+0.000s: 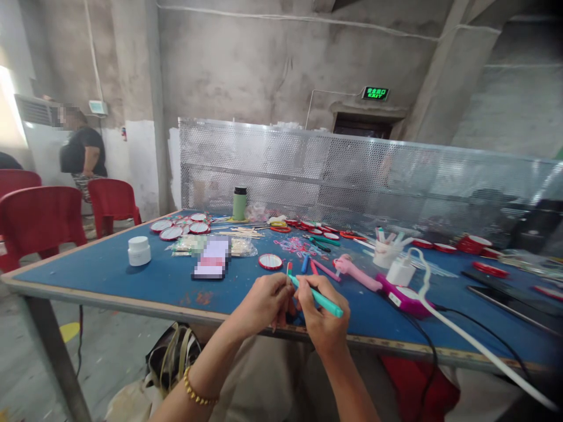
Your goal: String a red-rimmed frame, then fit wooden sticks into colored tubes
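My right hand [324,313] grips a turquoise marker pen [326,302] like a writing tool, its tip pointing left toward my other hand. My left hand [266,299], with a gold bead bracelet on the wrist, is closed on a small thin stick with a red and green end [289,269]. The marker's tip is close to this stick; I cannot tell whether they touch. Both hands are at the table's near edge. Just beyond them lie a round red-rimmed disc [270,261], a blue marker [305,263] and a pink marker [314,267].
On the blue table [167,293] stand a white jar [139,251], a phone [212,258] and a green bottle [240,204]. To the right are a pink glue gun [358,272], a purple box [403,298], a white cable and a cup of markers [387,252]. A person [85,149] stands far left.
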A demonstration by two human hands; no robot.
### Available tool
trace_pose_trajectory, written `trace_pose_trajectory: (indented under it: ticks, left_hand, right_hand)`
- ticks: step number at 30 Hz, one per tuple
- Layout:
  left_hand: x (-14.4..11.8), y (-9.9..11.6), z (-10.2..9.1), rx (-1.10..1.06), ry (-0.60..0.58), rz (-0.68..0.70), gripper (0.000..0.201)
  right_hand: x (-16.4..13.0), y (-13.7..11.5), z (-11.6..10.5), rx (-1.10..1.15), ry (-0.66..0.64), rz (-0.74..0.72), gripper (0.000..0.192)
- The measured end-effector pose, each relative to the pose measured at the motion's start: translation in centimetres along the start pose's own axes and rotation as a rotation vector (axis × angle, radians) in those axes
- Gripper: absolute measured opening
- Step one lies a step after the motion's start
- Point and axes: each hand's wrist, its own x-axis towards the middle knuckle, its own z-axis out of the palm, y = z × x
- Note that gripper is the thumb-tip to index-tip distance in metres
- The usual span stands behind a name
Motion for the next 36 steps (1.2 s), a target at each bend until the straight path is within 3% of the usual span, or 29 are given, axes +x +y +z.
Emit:
trace_pose_trajectory:
  ticks: [14,20,36]
  left_hand:
    - [0.03,0.27,-0.08,0.002,-0.001,-0.011,0.036]
    - [-0.05,0.50,-0.10,0.000,-0.012,-0.008,0.036]
    - [-0.04,0.16,-0.16,-0.013,-0.005,-0.013,0.035]
  right_hand:
    - [-0.05,0.15,0.07,0.000,0.017,0.009,0.019]
    - [-0.59,0.63,0.18,0.043,0.054,0.096,0.018]
    - [-0.05,0.08,0.05,0.013,0.017,0.020,0.019]
